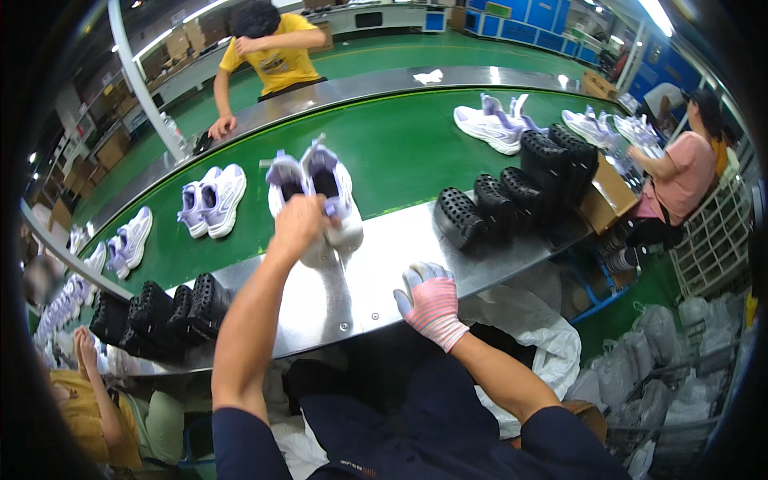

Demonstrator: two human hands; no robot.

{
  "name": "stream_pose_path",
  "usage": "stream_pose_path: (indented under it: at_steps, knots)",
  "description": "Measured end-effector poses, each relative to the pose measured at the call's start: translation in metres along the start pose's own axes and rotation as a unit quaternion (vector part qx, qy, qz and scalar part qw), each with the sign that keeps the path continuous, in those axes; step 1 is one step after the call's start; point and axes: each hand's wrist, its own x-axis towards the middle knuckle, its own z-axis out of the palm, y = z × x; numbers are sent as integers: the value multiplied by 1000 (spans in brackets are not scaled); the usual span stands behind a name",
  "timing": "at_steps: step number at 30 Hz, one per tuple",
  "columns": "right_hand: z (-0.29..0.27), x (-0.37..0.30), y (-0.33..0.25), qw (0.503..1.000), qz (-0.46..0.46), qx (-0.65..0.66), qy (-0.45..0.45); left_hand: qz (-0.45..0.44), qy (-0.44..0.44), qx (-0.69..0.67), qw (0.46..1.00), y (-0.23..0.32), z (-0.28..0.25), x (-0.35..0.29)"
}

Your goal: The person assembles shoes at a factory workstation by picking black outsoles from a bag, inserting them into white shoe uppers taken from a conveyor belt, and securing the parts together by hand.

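A pair of white and lavender sneakers stands before me where the green conveyor belt meets the metal ledge, toes toward me. My left hand (298, 224), bare, is closed at the front of the right sneaker (346, 228), with a lavender piece of it by the fingers. Partly behind that hand is the left sneaker (283, 174). My right hand (430, 302), in a pink-striped glove with grey fingertips, rests on the metal ledge (376, 280). It holds nothing, and its thumb is apart from the fingers.
Black perforated shoe-shaped blocks (480, 208) stand right of me, with more blocks (164, 316) at the left. Other sneakers (213, 200) line the green belt (400, 152). A person in yellow (280, 52) is across the belt, another in pink (684, 176) at right.
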Motion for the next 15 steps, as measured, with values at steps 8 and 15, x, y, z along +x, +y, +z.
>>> stream_pose_path:
  at_steps: [8,15]
  knots:
    - [5,-3,-5,999,11,19,31,-10,233,66,970,-57,31,18]
    - [0,2,-5,999,0,41,36,92,177,-67,978,7,98,-107]
